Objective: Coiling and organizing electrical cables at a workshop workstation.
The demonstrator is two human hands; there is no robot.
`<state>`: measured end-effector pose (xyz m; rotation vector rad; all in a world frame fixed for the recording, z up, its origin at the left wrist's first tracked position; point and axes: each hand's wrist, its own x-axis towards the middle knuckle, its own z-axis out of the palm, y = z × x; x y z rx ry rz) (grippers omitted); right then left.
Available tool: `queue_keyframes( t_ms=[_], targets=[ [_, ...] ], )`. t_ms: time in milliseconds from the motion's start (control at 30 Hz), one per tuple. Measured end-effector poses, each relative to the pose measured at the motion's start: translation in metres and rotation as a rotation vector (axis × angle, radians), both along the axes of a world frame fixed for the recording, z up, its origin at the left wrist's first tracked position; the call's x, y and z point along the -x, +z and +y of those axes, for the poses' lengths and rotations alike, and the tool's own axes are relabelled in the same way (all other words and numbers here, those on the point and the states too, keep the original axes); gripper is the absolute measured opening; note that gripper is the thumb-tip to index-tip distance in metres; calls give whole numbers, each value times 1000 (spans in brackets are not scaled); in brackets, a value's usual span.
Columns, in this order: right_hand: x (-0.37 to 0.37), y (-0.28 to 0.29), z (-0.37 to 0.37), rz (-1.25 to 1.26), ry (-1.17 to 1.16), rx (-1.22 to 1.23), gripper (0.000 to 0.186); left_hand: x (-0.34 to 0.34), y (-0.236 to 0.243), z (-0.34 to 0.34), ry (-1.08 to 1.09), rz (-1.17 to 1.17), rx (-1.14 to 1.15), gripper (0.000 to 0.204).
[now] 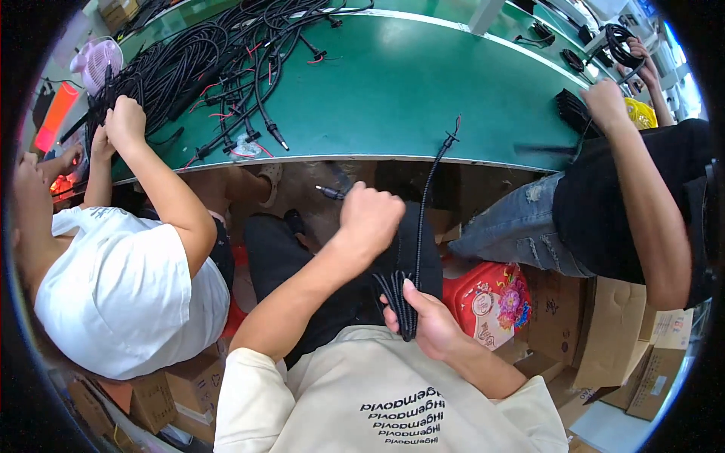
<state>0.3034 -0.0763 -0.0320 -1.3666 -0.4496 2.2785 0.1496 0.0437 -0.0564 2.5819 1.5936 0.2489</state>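
In my right hand (429, 321) is a folded bundle of black cable (399, 302), held in front of my lap with the thumb over the loops. From that bundle a ribbed length of cable runs up to the table edge, where its end fitting (450, 140) lies with thin wires sticking out. My left hand (371, 219) is a closed fist above my lap, farther out than the right. A dark plug with a metal tip (329, 192) protrudes beside its fingers, so it grips the cable near that end; the fingers hide the grip itself.
On the green table (393, 83) lies a large heap of black cables (204, 60) at the left. A co-worker in white (128, 294) sits left, another in black (634, 204) right. A red stool (487, 302) and cardboard boxes (559, 321) stand to my right.
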Motion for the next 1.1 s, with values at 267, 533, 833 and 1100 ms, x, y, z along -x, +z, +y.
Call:
queue_keyframes(
  t_ms=[267, 533, 833, 1100],
  targets=[
    [7, -14, 17, 59, -353, -132, 58, -28, 71, -73, -85, -158, 162, 17],
    [15, 5, 47, 194, -619, -384, 27, -25, 36, -135, 250, -1139, 444, 27],
    [21, 12, 55, 148, -631, -445, 21, 21, 27, -130, 355, -1526, 1105, 17],
    [26, 17, 51, 286, -705, -181, 20, 6, 26, -104, 41, -729, 13, 63]
  ],
)
